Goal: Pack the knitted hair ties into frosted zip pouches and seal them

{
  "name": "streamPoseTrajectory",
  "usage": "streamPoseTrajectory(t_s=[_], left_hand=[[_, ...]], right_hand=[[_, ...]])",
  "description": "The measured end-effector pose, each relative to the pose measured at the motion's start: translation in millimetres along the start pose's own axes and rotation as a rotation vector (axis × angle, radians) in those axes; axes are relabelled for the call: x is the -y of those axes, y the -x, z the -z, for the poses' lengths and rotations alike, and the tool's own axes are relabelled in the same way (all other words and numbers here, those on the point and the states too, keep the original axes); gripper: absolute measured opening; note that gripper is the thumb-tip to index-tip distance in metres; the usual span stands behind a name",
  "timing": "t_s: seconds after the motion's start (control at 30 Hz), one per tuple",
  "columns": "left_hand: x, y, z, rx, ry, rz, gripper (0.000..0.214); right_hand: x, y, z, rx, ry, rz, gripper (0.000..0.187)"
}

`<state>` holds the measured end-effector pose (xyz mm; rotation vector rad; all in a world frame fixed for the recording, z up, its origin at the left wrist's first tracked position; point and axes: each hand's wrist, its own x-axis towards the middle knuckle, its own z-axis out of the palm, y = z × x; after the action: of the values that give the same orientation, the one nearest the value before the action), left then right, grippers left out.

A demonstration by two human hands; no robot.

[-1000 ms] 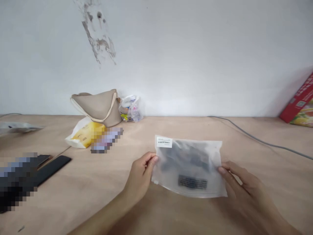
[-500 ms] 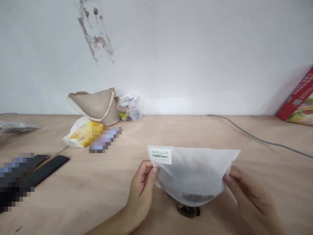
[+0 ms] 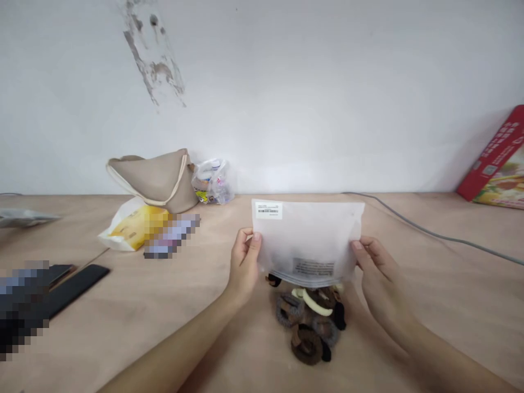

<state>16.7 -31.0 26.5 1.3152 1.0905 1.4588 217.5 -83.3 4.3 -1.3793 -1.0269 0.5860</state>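
Both my hands hold up a frosted plastic zip bag (image 3: pixel 307 240) by its sides, with a white barcode label (image 3: pixel 268 210) at its upper left corner. My left hand (image 3: pixel 245 262) pinches the left edge, and my right hand (image 3: pixel 379 267) pinches the right edge. The bag's lower edge hangs open just above a loose pile of fabric hair ties (image 3: pixel 307 327) on the wooden table (image 3: pixel 164 327). The ties are brown, grey, black and cream. The bag now looks nearly empty, though its frosted film hides any detail inside.
A beige handbag (image 3: pixel 151 183), a clear plastic bag of small items (image 3: pixel 213 183) and a yellow-and-white package (image 3: pixel 135 229) stand by the wall. A flat black object (image 3: pixel 77 289) lies at left, a red box (image 3: pixel 493 161) at right, and a grey cable (image 3: pixel 429 229) crosses the table.
The bag has risen and turned its opening downward. The hair ties that were inside have dropped out onto the table in a pile, and the bag looks flatter.
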Motion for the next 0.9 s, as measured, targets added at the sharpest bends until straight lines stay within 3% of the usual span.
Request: streamPoseTrajectory(t_s=[0.17, 0.37, 0.43, 0.57, 0.73, 0.9], left_hand=[[5, -18, -5.6, -0.022, 0.082, 0.050, 0.028], [16, -55, -16.9, -0.083, 0.154, 0.107, 0.031], [23, -66, -18.7, -0.111, 0.162, 0.149, 0.029], [40, -78, -19.1, -0.146, 0.154, 0.274, 0.023], [47, -61, -17.5, -0.040, 0.102, 0.326, 0.018], [38, -25, -20.3, 0.029, 0.026, 0.278, 0.029]], right_hand=[[-10, -18, -6, -0.018, 0.000, -0.003, 0.029], [-23, -59, -21, 0.004, -0.045, -0.032, 0.027], [-29, -69, -27, 0.068, -0.090, -0.055, 0.031], [-39, -71, -35, 0.314, -0.158, -0.089, 0.032], [-35, -54, -32, 0.572, -0.130, -0.046, 0.050], [-19, -29, -23, 0.724, -0.076, -0.003, 0.050]])
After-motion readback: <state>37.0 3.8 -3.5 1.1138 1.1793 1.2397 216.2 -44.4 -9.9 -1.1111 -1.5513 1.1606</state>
